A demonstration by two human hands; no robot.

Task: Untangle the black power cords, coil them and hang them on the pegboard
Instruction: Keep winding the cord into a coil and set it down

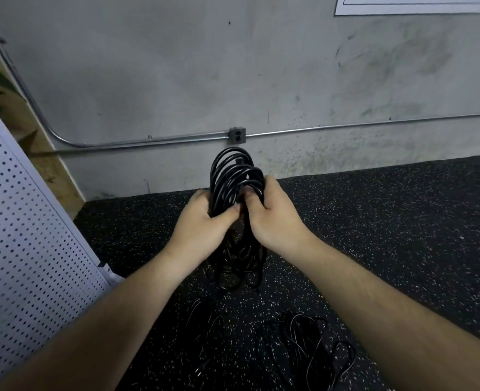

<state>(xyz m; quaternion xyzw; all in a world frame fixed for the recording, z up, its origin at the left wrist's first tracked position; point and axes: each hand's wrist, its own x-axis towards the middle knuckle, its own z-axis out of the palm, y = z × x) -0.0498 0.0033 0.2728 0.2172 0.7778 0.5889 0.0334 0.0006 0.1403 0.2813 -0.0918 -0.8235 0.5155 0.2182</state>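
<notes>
A coiled black power cord stands upright in front of me, held at its middle. My left hand grips the coil from the left and my right hand grips it from the right, thumbs pressed against the loops. The lower loops hang below my hands, just above the floor. More loose black cords lie tangled on the floor near me, and one with a plug lies to their left. The white pegboard leans at the far left.
Black speckled rubber floor runs to a grey concrete wall. A metal conduit with an outlet box crosses the wall low down. A wooden board stands behind the pegboard.
</notes>
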